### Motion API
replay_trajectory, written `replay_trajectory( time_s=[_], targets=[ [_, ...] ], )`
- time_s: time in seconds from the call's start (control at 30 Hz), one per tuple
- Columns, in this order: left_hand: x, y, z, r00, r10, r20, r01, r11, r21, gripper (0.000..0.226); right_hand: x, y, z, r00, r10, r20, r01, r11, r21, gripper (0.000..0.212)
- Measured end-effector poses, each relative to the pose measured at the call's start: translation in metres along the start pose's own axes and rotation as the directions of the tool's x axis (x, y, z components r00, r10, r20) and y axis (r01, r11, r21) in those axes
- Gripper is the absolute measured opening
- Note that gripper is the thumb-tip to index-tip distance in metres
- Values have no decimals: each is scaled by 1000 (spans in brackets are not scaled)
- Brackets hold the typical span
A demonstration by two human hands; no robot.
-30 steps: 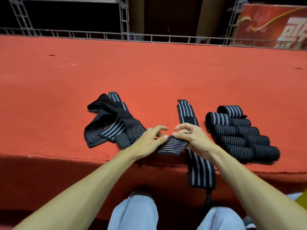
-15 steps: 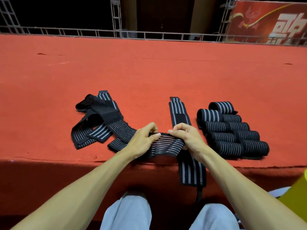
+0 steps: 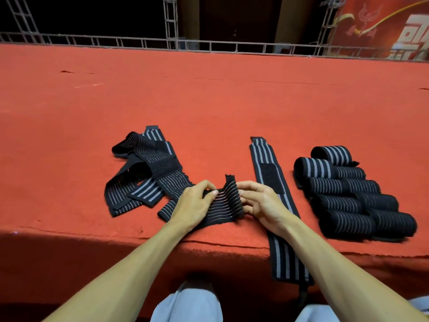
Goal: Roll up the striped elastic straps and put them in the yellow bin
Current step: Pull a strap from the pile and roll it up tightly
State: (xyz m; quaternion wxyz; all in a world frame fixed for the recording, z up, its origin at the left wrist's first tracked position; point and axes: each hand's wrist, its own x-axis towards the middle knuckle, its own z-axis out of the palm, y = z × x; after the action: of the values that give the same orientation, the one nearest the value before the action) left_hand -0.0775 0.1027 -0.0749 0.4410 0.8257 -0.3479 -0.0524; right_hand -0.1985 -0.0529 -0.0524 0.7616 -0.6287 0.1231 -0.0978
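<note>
A black strap with thin grey stripes (image 3: 226,204) lies at the front edge of the red carpet, its free end curled upward. My left hand (image 3: 193,204) pinches it on the left side and my right hand (image 3: 262,204) grips it on the right. To the left a tangle of unrolled striped straps (image 3: 141,173) is spread on the carpet. One long strap (image 3: 270,180) runs straight past my right hand and hangs over the edge. Several rolled straps (image 3: 348,194) are stacked at the right. The yellow bin is out of view.
The red carpeted platform (image 3: 209,94) stretches far ahead to a metal truss rail (image 3: 209,46). Its front edge drops just before my knees (image 3: 188,305). A red banner (image 3: 383,26) hangs at the back right.
Both hands have lifted and curled the strap's end upward, where it lay flatter before. The view has shifted, and the yellow bin corner at the lower right is gone from sight.
</note>
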Motion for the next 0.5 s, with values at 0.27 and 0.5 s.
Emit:
replay_trajectory(
  time_s=[0.27, 0.5],
  targets=[
    [6, -6, 3, 1000, 4, -20, -3, 999, 40, 5, 11, 6, -6, 998, -7, 68, 6, 1000, 19, 31],
    [7, -5, 3, 1000, 7, -29, -5, 998, 62, 7, 18, 3, -5, 991, -46, 127, 78, 964, -255, 9]
  ],
)
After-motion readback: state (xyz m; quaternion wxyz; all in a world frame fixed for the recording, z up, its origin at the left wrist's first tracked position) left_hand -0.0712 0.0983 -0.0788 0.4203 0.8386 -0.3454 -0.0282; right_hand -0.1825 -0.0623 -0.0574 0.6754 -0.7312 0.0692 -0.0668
